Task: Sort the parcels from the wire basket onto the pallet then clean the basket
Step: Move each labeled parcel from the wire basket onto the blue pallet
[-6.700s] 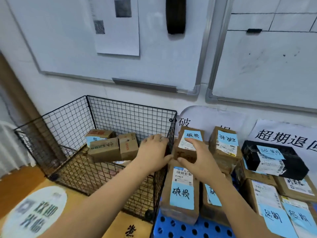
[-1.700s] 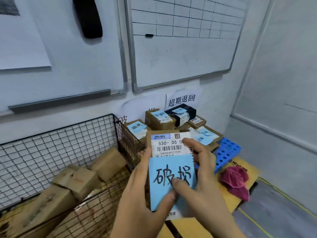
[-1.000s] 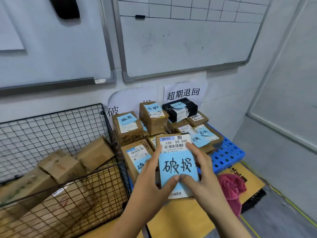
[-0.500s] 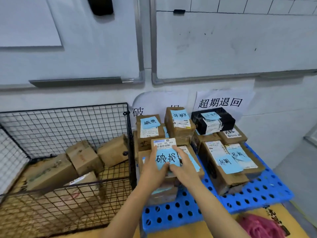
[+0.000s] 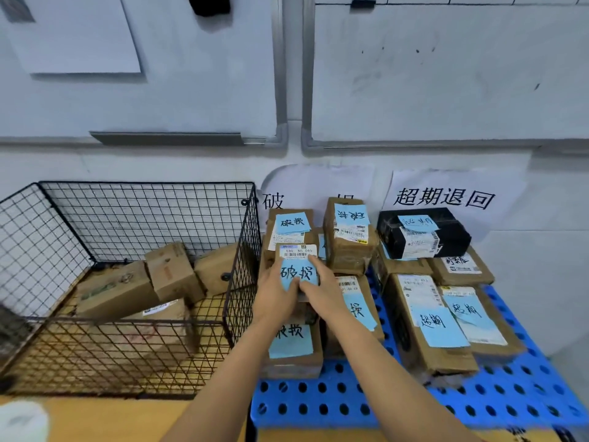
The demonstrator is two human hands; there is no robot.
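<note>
Being held over stacked boxes on pallet: parcel, clasped by left hand and right hand, fingers curled round sides, thumbs pressed on blue note. Judged light, stiff; sides best gripped.

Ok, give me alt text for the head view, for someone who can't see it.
The left hand and right hand hold a brown parcel with a blue handwritten note at the stacked parcels on the blue pallet. Beside it to the left, a black wire basket holds several more brown boxes.
</note>
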